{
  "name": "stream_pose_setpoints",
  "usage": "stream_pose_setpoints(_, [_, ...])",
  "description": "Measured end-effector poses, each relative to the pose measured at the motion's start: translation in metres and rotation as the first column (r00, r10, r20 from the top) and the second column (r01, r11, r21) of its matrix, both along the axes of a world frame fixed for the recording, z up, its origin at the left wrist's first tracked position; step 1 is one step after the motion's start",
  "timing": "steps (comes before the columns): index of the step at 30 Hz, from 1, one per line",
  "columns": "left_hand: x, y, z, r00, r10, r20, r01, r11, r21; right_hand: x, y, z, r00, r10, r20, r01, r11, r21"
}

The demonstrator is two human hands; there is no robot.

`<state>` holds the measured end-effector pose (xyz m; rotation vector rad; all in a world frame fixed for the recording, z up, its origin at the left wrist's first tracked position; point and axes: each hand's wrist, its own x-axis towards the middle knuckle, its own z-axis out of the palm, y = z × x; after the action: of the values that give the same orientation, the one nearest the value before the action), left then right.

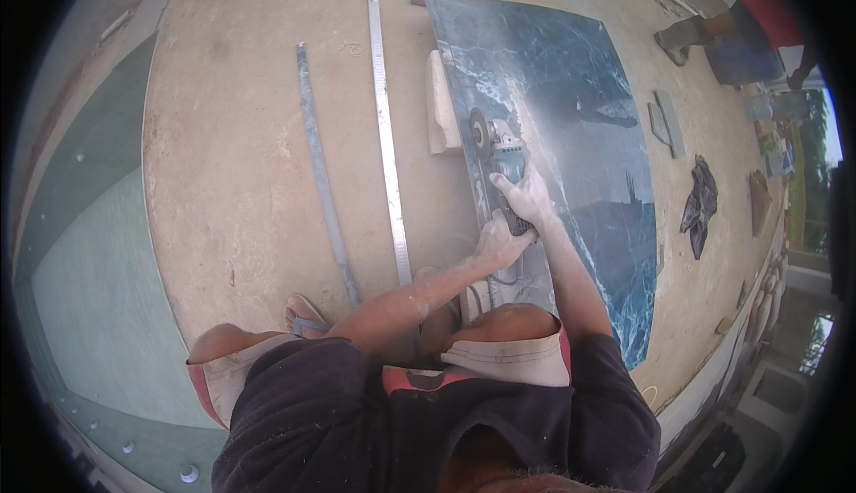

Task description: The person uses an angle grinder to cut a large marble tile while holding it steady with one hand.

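My left hand (505,240) is wrapped round the rear of an angle grinder (508,156). Farther forward, my right hand (528,193) grips the same tool near its head. The grinder's round disc (481,131) stands roughly upright at the left edge of a large blue, white-veined glossy slab (588,168). Whether the disc touches the edge I cannot tell. Pale dust coats both hands and lies across the slab's left part. A light block (440,105) sits at the slab's left side, partly beneath it.
A long metal straightedge (382,110) and a narrow blue strip (317,168) lie on the floor to the left. Right of the slab are a crumpled black plastic bag (700,206) and a grey offcut (668,123). Another person (758,25) is at the far right.
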<state>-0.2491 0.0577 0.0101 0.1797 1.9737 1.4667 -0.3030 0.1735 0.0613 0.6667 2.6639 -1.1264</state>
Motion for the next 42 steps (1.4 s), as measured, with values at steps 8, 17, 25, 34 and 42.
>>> stream_pose_setpoints(8, [0.004,0.001,0.001,1.0,0.0,-0.004,0.0,0.999,-0.039,0.006,0.003,-0.009,1.0,-0.018,-0.013,0.018,1.0,0.018])
stream_pose_setpoints(17, [0.005,-0.001,0.006,1.0,-0.006,0.002,0.006,1.0,-0.014,0.007,0.005,-0.009,1.0,-0.013,0.012,0.012,1.0,0.018])
stream_pose_setpoints(25, [0.008,-0.001,0.002,1.0,-0.003,-0.013,0.003,1.0,-0.013,0.012,0.004,-0.011,1.0,-0.019,0.006,0.019,1.0,0.016])
stream_pose_setpoints(34, [0.012,-0.002,0.0,1.0,-0.001,-0.007,0.001,1.0,-0.005,0.014,0.0,-0.004,0.998,-0.031,0.062,0.027,0.998,0.057])
stream_pose_setpoints(42, [0.016,0.001,-0.005,1.0,-0.006,-0.029,0.006,1.0,-0.017,0.016,-0.001,-0.004,0.999,-0.016,0.037,0.014,0.998,0.059])
